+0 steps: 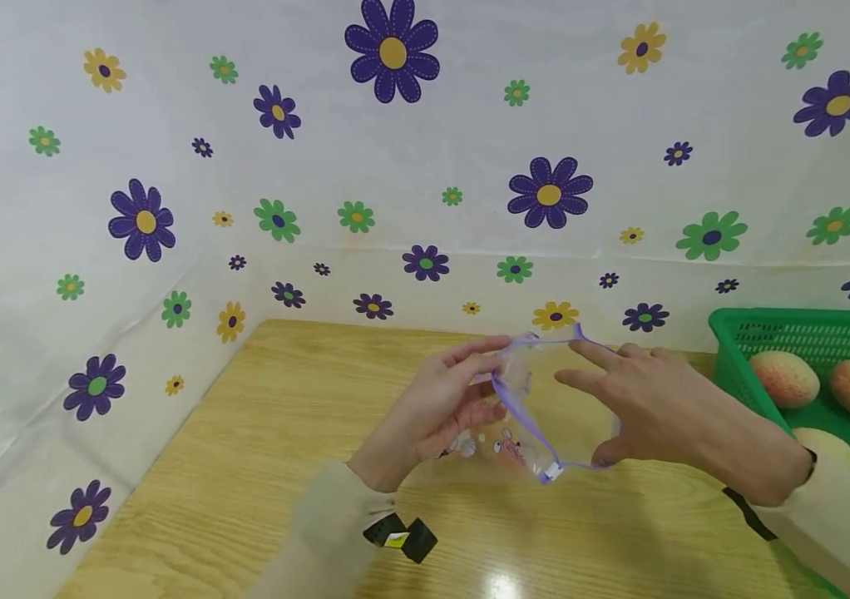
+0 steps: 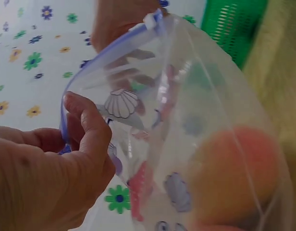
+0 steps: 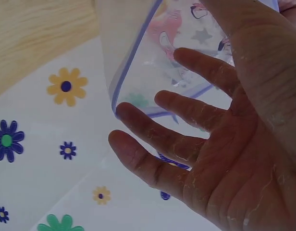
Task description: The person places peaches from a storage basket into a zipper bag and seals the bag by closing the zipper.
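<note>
Well, on my feed a purple-rimmed bag (image 1: 518, 453) is over the worktop (image 1: 305, 391); the left hand (image 1: 436, 408) pinches its rim, the right hand (image 1: 657, 403) spreads its fingers at the mouth. Through the film shows a blurred orange-red shape (image 2: 239, 175). Rightward, a green basket (image 1: 737, 370) holds peaches (image 1: 784, 379).

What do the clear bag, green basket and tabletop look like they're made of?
Slider bag: thin, glossy plastic film; it's see-through and creased.
Green basket: probably smooth moulded plastic, from its uniform colour and perforated wall.
Tabletop: glossy wood or wood-look laminate; grain and a bright reflection show.
</note>
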`<state>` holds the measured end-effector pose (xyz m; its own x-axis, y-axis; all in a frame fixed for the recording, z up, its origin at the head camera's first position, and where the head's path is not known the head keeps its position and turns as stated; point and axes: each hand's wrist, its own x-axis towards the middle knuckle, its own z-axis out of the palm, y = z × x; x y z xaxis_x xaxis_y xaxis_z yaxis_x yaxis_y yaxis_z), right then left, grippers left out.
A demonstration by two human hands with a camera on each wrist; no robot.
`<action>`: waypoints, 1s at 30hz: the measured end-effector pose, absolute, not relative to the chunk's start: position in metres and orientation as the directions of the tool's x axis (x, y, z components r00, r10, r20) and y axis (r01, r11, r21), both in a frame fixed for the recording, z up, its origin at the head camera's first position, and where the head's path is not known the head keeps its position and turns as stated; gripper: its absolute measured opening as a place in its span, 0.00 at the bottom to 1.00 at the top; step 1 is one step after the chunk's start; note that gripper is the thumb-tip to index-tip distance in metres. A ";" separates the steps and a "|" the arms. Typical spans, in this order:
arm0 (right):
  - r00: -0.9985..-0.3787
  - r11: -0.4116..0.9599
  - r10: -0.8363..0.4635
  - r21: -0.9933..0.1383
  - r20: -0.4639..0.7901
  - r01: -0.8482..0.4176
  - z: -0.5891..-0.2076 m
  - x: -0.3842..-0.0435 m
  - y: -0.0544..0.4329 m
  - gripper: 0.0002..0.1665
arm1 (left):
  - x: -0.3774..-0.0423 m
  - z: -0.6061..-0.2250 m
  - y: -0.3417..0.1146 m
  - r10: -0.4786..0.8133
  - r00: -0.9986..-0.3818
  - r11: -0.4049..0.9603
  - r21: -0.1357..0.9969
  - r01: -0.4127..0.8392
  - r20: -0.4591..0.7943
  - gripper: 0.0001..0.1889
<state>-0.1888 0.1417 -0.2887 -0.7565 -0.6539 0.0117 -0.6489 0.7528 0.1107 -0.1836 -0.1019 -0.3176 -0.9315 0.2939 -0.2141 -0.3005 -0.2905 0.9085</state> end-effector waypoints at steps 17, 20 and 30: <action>-0.762 0.757 -0.648 0.105 -0.003 -0.645 -0.321 -0.235 0.153 0.56 | -0.216 -0.364 -0.069 0.243 -0.940 -0.137 0.951 -0.279 -0.241 0.21; -0.763 0.761 -0.646 0.090 0.005 -0.643 -0.324 -0.242 0.150 0.55 | -0.222 -0.361 -0.072 0.193 -0.957 -0.071 0.970 -0.232 -0.215 0.20; -0.734 0.732 -0.678 0.060 -0.024 -0.678 -0.330 -0.232 0.150 0.55 | -0.209 -0.344 -0.080 0.247 -0.965 0.318 0.948 -0.011 -0.094 0.18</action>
<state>-0.2324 0.1500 -0.3304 -0.7345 -0.6782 -0.0243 -0.6783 0.7324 0.0598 -0.2093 -0.0798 -0.3441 -0.9645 0.2468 -0.0939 -0.0108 0.3184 0.9479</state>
